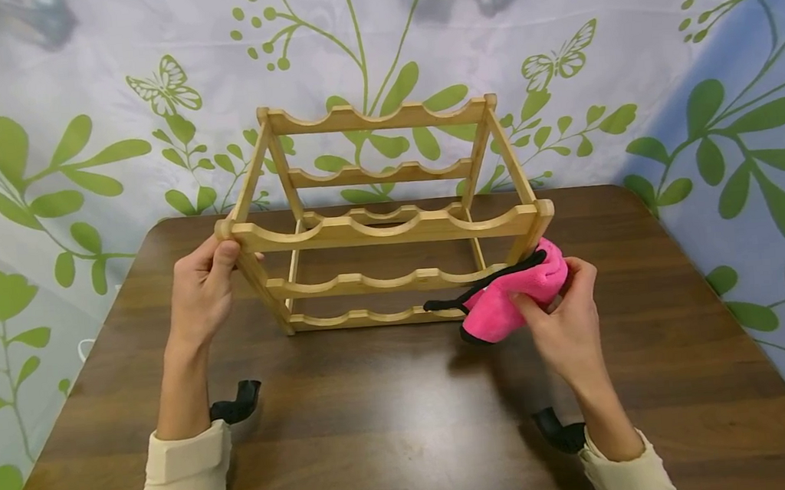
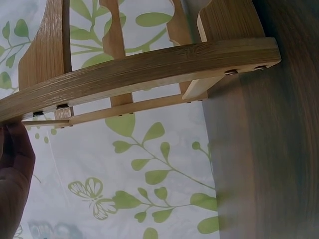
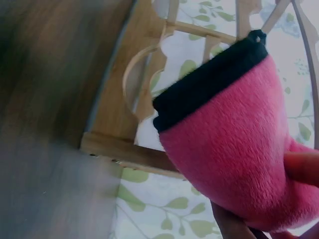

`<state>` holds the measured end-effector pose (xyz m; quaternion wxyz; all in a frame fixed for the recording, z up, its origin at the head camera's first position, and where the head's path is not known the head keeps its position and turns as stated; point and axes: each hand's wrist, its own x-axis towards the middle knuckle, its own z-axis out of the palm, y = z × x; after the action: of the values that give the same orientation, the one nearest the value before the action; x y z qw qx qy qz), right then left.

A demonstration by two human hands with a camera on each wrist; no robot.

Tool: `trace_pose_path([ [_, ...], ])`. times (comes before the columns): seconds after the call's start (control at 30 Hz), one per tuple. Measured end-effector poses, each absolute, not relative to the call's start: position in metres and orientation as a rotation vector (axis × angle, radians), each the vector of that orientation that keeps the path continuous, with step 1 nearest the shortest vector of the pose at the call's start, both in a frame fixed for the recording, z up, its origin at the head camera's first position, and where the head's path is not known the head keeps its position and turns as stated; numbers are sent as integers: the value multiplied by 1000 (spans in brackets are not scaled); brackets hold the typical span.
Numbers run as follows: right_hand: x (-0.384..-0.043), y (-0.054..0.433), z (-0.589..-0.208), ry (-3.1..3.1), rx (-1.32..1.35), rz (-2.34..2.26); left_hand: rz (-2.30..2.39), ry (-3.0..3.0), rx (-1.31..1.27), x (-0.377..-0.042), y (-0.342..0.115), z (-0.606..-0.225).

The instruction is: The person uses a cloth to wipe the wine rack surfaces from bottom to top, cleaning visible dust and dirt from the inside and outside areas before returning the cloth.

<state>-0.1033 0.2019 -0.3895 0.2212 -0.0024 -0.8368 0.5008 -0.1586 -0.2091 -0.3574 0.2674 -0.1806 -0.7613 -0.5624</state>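
A light wooden rack with scalloped bars (image 1: 391, 230) stands on the brown table, its upper front bar toward me. My left hand (image 1: 204, 290) grips the rack's upper left front corner, thumb in front; in the left wrist view only part of this hand (image 2: 15, 174) shows at the edge, by the side post (image 2: 149, 67). A pink plush cloth with black edging (image 1: 517, 293) is bunched in my right hand (image 1: 572, 323), against the rack's right front post. The right wrist view shows the folded cloth (image 3: 229, 144) close up, covering part of the fingers.
The dark wood table (image 1: 394, 445) extends in front of the rack. Behind it hangs a white backdrop with green leaves and butterflies (image 1: 376, 38). Black curved pieces (image 1: 239, 403) stick out beside both wrists.
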Motion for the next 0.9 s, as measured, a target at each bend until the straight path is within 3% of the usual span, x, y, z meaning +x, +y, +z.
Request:
trace_pose_path([
  [0.47,-102,224,-385,-2410,-50,1394,-1581,-2065,-484,-156,-207,-358],
  [0.9,-96,228,-341,-1815,70,1543,-1398,-2017,-354,-137,-198,-332],
])
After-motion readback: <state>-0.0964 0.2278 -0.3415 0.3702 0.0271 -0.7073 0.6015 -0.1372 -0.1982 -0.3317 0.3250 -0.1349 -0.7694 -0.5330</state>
